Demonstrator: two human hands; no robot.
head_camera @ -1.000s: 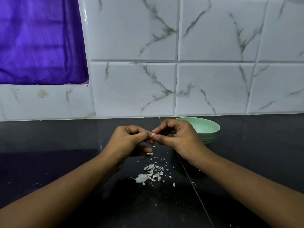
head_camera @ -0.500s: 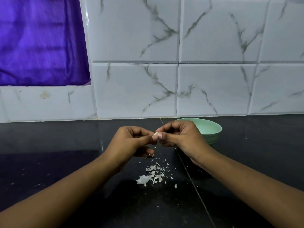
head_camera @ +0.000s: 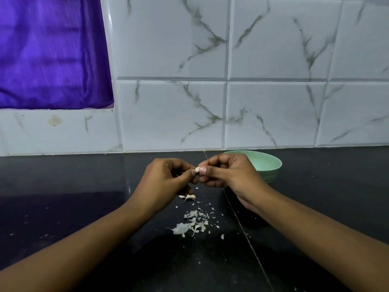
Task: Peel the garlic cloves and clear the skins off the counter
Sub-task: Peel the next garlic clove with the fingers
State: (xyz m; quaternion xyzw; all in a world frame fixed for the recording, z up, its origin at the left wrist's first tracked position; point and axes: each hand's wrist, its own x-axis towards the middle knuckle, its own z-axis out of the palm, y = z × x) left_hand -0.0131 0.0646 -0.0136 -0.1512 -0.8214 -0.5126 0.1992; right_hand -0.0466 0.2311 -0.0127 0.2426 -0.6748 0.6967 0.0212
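Both hands, left (head_camera: 166, 180) and right (head_camera: 227, 173), pinch one garlic clove (head_camera: 197, 170) above the counter (head_camera: 84, 207), probably half-peeled; strip skin in small nail-pulls, dropping onto skin pile (head_camera: 193, 225).

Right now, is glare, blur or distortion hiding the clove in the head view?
Head view: dim, even light, only a faint sheen on the black counter; garlic clove pinched between left hand and right hand is sharp, as are the skins; the wide lens bows the wall tiles at the edges.
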